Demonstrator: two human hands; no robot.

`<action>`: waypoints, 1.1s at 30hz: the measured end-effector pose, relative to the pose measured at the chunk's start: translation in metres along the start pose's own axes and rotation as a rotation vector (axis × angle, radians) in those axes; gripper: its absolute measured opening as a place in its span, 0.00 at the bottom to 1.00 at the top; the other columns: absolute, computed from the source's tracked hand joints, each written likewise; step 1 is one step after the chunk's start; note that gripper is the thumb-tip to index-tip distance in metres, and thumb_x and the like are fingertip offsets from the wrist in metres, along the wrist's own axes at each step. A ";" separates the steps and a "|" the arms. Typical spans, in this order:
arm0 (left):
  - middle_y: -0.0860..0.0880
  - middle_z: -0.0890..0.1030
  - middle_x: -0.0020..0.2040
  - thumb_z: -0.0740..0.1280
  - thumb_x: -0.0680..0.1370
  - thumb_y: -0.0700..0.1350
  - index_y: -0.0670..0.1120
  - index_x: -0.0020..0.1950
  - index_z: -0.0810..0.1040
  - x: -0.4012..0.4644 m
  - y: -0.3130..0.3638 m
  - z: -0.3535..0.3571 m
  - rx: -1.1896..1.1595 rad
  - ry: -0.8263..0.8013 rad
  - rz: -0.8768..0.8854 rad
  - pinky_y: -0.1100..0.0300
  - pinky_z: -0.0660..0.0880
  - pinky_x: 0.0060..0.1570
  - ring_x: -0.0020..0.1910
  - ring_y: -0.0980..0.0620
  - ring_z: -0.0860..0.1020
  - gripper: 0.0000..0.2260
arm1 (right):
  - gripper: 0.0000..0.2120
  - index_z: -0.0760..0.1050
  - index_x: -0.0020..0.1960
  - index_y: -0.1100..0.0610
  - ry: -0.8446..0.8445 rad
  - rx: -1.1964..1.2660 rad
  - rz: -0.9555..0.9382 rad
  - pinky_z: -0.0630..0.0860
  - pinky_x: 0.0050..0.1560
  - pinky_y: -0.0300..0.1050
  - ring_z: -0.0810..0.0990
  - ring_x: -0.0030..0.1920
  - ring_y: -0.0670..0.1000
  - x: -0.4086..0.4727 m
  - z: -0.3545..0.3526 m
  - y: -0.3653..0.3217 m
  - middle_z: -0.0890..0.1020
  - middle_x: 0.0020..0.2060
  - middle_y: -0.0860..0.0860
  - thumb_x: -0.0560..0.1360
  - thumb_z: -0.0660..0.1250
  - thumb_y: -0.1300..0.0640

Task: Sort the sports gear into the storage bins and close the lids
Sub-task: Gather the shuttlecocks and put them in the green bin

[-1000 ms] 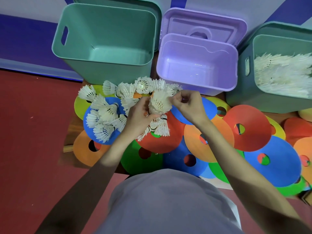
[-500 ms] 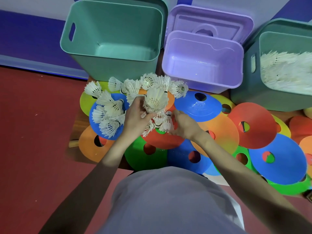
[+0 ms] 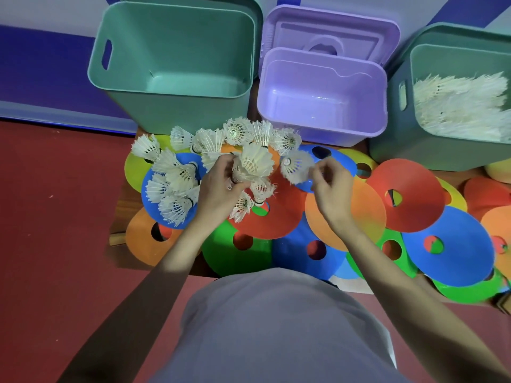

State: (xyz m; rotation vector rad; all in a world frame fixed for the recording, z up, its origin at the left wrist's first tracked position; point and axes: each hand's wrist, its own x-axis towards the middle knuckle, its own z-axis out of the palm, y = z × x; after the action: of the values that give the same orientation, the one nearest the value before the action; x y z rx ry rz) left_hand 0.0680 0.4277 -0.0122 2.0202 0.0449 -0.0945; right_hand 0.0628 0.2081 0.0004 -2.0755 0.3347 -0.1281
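One shuttlecock (image 3: 296, 166) pinched at right-hand fingers (image 3: 322, 172), stacked shuttlecocks (image 3: 253, 165) in left hand (image 3: 221, 189)

A dark red floor (image 3: 55, 230) fills the left side and runs under the scene. Behind it stands a wall (image 3: 41, 12), pale at the top, with a deep blue band (image 3: 41, 73) below and a lighter strip at its foot. The person's grey shirt (image 3: 276, 327) fills the bottom centre.
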 end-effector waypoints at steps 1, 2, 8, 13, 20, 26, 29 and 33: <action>0.59 0.79 0.52 0.76 0.70 0.39 0.46 0.60 0.73 0.001 0.000 0.000 0.015 0.002 0.010 0.54 0.77 0.56 0.54 0.57 0.79 0.21 | 0.06 0.70 0.36 0.62 0.042 0.140 0.008 0.65 0.30 0.50 0.70 0.29 0.61 0.000 -0.003 -0.008 0.74 0.28 0.59 0.72 0.62 0.61; 0.57 0.79 0.53 0.76 0.70 0.40 0.46 0.60 0.73 0.001 -0.001 0.000 0.031 0.000 0.019 0.53 0.77 0.55 0.54 0.56 0.79 0.22 | 0.06 0.69 0.35 0.61 0.067 0.252 -0.001 0.65 0.30 0.50 0.68 0.28 0.60 -0.001 -0.005 -0.017 0.73 0.27 0.60 0.71 0.61 0.62; 0.52 0.81 0.54 0.76 0.69 0.40 0.46 0.61 0.73 -0.001 -0.003 0.003 0.056 -0.019 0.038 0.47 0.77 0.54 0.53 0.52 0.80 0.22 | 0.07 0.67 0.31 0.58 -0.147 0.325 -0.050 0.63 0.29 0.43 0.67 0.27 0.52 0.003 -0.008 -0.049 0.70 0.23 0.49 0.68 0.60 0.64; 0.52 0.81 0.56 0.76 0.69 0.41 0.48 0.61 0.73 -0.003 0.001 0.004 0.034 -0.089 0.025 0.48 0.76 0.57 0.55 0.53 0.79 0.23 | 0.08 0.71 0.34 0.64 -0.341 0.174 0.041 0.66 0.32 0.45 0.69 0.29 0.50 0.008 0.008 -0.043 0.72 0.27 0.55 0.71 0.63 0.64; 0.55 0.80 0.59 0.74 0.68 0.47 0.50 0.66 0.71 -0.004 0.002 0.002 -0.048 -0.121 -0.016 0.47 0.77 0.57 0.58 0.57 0.79 0.27 | 0.13 0.75 0.38 0.64 -0.343 0.202 0.008 0.69 0.33 0.40 0.73 0.31 0.50 0.010 0.012 -0.043 0.76 0.30 0.55 0.79 0.64 0.57; 0.57 0.80 0.57 0.76 0.69 0.45 0.49 0.66 0.72 -0.004 0.002 0.001 -0.101 -0.071 -0.044 0.51 0.78 0.55 0.56 0.59 0.79 0.27 | 0.08 0.78 0.52 0.61 -0.425 -0.266 -0.006 0.73 0.45 0.46 0.77 0.40 0.50 0.009 0.022 0.004 0.79 0.44 0.53 0.77 0.64 0.59; 0.58 0.80 0.56 0.75 0.69 0.44 0.49 0.65 0.72 -0.004 0.003 0.002 -0.087 -0.077 -0.032 0.51 0.78 0.55 0.56 0.59 0.79 0.26 | 0.15 0.77 0.60 0.59 -0.601 -0.476 -0.050 0.73 0.56 0.50 0.76 0.52 0.56 0.003 0.031 0.025 0.75 0.52 0.58 0.74 0.69 0.57; 0.56 0.80 0.55 0.76 0.70 0.40 0.49 0.64 0.72 -0.006 0.004 0.007 -0.083 -0.079 -0.030 0.52 0.78 0.56 0.56 0.59 0.79 0.25 | 0.09 0.79 0.49 0.64 -0.597 -0.488 -0.106 0.73 0.53 0.52 0.75 0.52 0.58 -0.005 0.038 0.034 0.75 0.46 0.59 0.73 0.70 0.59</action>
State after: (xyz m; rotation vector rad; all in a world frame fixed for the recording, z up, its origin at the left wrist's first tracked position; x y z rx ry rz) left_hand 0.0624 0.4201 -0.0109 1.9316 0.0284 -0.1879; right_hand 0.0605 0.2251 -0.0477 -2.4860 -0.1273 0.5536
